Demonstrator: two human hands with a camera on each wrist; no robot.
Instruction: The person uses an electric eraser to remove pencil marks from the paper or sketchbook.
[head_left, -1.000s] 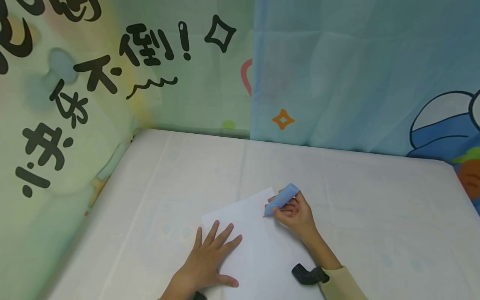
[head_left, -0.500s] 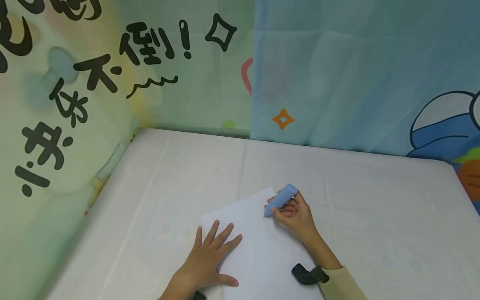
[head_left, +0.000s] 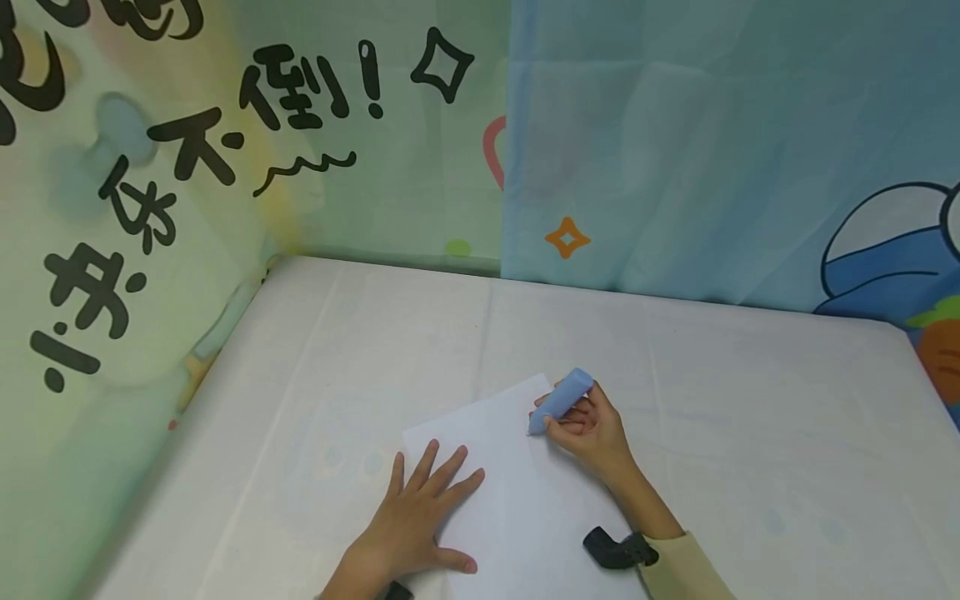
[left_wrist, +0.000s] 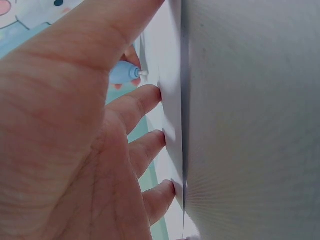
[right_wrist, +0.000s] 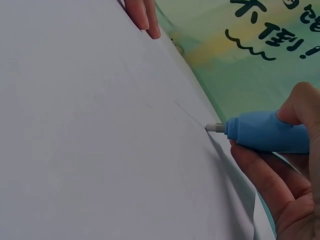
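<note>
Left hand (head_left: 412, 523) stays spread on paper (head_left: 517, 508); right hand (head_left: 597, 433) still grips the blue tool (head_left: 562, 400).

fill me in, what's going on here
A person's right hand holds a blue tool, perhaps an electric eraser, at a slant. Its white tip is at the paper, by a faint line. The left hand is spread over the paper's left edge, fingertips touching it. The paper lies at an angle on a white-covered table; whether the line is being drawn or erased, I can't tell.
</note>
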